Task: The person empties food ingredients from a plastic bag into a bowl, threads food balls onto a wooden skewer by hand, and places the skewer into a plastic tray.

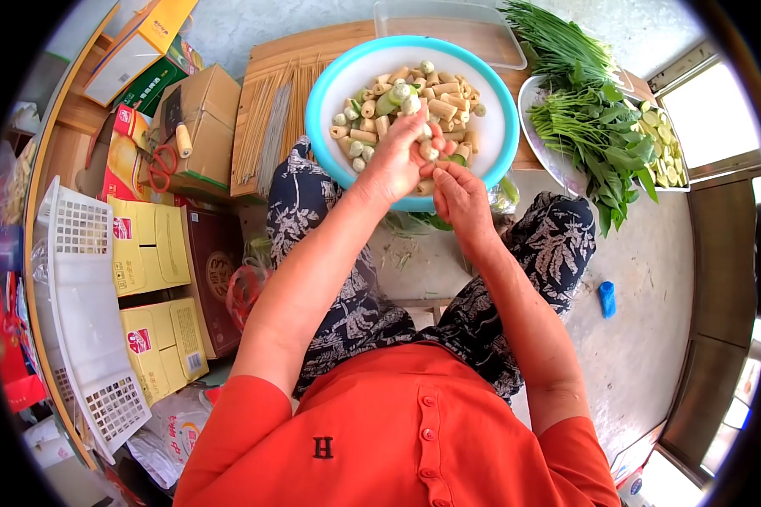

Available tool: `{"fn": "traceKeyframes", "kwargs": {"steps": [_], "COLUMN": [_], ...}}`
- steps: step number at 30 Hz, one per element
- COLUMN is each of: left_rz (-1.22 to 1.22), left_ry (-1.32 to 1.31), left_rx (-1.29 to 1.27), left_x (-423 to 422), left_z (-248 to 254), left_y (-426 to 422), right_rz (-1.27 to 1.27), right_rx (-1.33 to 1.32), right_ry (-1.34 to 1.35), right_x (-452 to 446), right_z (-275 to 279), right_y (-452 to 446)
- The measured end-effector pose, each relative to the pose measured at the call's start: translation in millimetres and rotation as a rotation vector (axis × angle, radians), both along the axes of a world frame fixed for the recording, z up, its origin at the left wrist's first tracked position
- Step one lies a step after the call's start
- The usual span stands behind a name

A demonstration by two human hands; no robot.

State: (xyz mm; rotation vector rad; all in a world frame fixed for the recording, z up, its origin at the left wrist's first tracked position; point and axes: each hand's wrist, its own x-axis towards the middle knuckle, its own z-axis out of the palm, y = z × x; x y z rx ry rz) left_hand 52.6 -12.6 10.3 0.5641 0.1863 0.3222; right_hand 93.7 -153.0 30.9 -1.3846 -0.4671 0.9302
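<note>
A white basin with a turquoise rim (321, 156) holds tan, hollow-looking cylindrical pieces (444, 108), pale round pieces and a few green slices. Over the basin, my left hand (393, 160) is curled around several pale round pieces (429, 152), which sit in a line along the fingers. Whether a stick runs through them is too small to tell. Close beside it, at the basin's near rim, my right hand (462, 201) is closed in a pinch, fingertips almost touching the left fingers. What it pinches is hidden.
Thin wooden skewers (286, 118) lie on a wooden board left of the basin. A clear plastic tray (473, 42) stands behind. Leafy greens (596, 135) and sliced green pieces (664, 144) are at right. Cardboard boxes (148, 245) and a white basket (80, 296) line the left.
</note>
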Motion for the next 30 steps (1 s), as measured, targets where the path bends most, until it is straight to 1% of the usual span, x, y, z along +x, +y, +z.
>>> {"fn": "traceKeyframes", "kwargs": {"steps": [3, 6, 9, 10, 12, 14, 15, 17, 18, 20, 22, 23, 24, 26, 27, 29, 30], "left_rz": [0.047, 0.031, 0.121, 0.176, 0.174, 0.073, 0.069, -0.049, -0.05, 0.118, 0.174, 0.258, 0.281, 0.307, 0.308, 0.329, 0.326], "left_ry": [0.037, 0.075, 0.075, 0.076, 0.054, -0.119, -0.117, -0.222, -0.221, 0.084, 0.084, 0.267, 0.281, 0.415, 0.417, 0.542, 0.542], "left_rx": [-0.03, -0.039, -0.11, -0.139, -0.12, -0.158, -0.16, -0.177, -0.177, -0.093, -0.05, 0.042, 0.113, 0.326, 0.33, 0.648, 0.653], "left_x": [-0.2, -1.1, -0.2, 1.2, 3.9, 5.4, 6.2, 6.4, 7.0, 6.5, 7.2, 10.0, 7.7, 6.5, 5.6, 6.5, 7.9], "left_z": [-4.4, 8.7, 12.6, 12.1, -5.2, -18.3, -25.8, -26.2, -25.6, -3.7, 0.9, -4.8, -11.1, -6.4, -4.7, -4.8, -8.5], "left_y": [-8.1, -5.6, 2.1, 6.9, 16.8, 20.8, 19.5, 13.9, 13.0, 7.0, 15.5, 29.3, 42.2, 64.2, 71.8, 83.0, 83.7], "right_rz": [0.005, 0.023, 0.051, 0.079, 0.084, 0.081, 0.07, 0.06, 0.056, 0.052, 0.025, 0.025, -0.013, -0.049, -0.079, -0.114, -0.118], "right_rx": [0.003, 0.013, 0.027, 0.025, 0.026, 0.028, 0.024, 0.02, 0.014, 0.006, 0.019, 0.02, 0.039, 0.061, 0.065, 0.088, 0.092], "right_ry": [0.016, 0.009, -0.014, -0.032, -0.004, 0.023, 0.016, 0.009, 0.003, -0.002, 0.031, 0.033, 0.036, 0.043, 0.044, 0.046, 0.047], "right_x": [2.5, 6.1, 2.5, 0.8, -0.9, -0.5, 0.6, 2.6, 3.1, 4.1, 5.4, 7.3, 10.5, 16.8, 20.2, 25.4, 26.4], "right_z": [2.3, 2.6, 0.1, -0.8, -1.3, 0.0, 1.3, 3.0, 3.4, 4.3, 6.0, 6.6, 6.9, 7.9, 9.2, 9.5, 10.0], "right_y": [1.8, 3.8, 5.3, 4.8, 4.4, 4.8, 5.1, 6.0, 6.5, 5.9, 5.5, 4.6, 2.5, -1.2, -2.7, -4.7, -5.1]}}
